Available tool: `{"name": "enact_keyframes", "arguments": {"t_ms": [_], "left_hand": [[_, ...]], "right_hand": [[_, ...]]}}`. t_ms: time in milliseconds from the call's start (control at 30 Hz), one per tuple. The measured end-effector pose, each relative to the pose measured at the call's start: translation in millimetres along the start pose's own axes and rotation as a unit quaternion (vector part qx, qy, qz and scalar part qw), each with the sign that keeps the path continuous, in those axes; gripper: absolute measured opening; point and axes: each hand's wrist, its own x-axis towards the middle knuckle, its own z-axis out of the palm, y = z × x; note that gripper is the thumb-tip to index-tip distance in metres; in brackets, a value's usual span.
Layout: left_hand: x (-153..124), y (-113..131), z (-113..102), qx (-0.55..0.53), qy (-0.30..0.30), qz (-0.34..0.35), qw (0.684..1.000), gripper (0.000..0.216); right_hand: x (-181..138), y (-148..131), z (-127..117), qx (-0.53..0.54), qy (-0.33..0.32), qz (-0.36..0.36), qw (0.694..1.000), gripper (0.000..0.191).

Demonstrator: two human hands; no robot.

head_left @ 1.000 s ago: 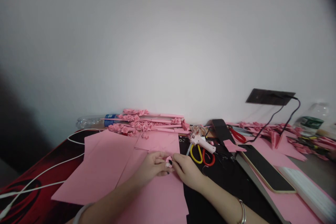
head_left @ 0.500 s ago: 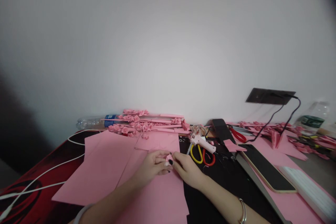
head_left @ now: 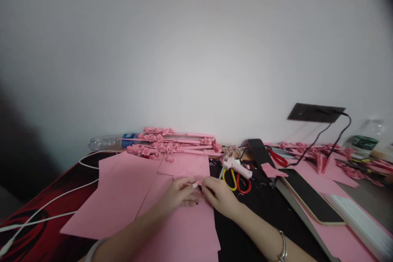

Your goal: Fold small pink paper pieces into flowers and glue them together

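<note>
My left hand (head_left: 179, 193) and my right hand (head_left: 221, 197) meet over the pink paper sheets (head_left: 184, 233). Between their fingertips is a small folded pink paper piece (head_left: 199, 182), mostly covered by the fingers. The left thumb and fingers pinch it from one side, and the right fingers are curled against it from the other. Just beyond the right hand lie a pale glue gun (head_left: 241, 168) and scissors with a yellow and a red loop handle (head_left: 244, 185). Pink paper flowers on stems (head_left: 159, 146) lie piled along the wall.
Larger pink sheets (head_left: 116, 196) spread to the left, by white cables (head_left: 49, 208) and a lying plastic bottle (head_left: 106, 142). To the right are a phone (head_left: 311, 196), a white keyboard (head_left: 359, 221), more paper flowers (head_left: 319, 149) and a wall socket (head_left: 316, 112) with a black cord.
The fingers have shifted around the small paper piece: the left thumb now lies higher, and less of the pink paper shows. Everything else stays in place.
</note>
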Motion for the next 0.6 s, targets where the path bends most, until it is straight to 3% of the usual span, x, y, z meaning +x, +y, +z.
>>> {"name": "enact_keyframes", "arguments": {"t_ms": [167,600], "left_hand": [[6.0,-5.0,-3.3,-0.043,0.018,-0.012,0.999,0.041],[3.2,-0.5,-4.5,-0.022,0.048,0.052,0.997,0.029]], "right_hand": [[-0.8,2.7,-1.7,-0.045,-0.012,-0.032,0.998,0.018],[-0.8,1.1,-2.0,0.063,0.033,0.011,0.997,0.017]]}}
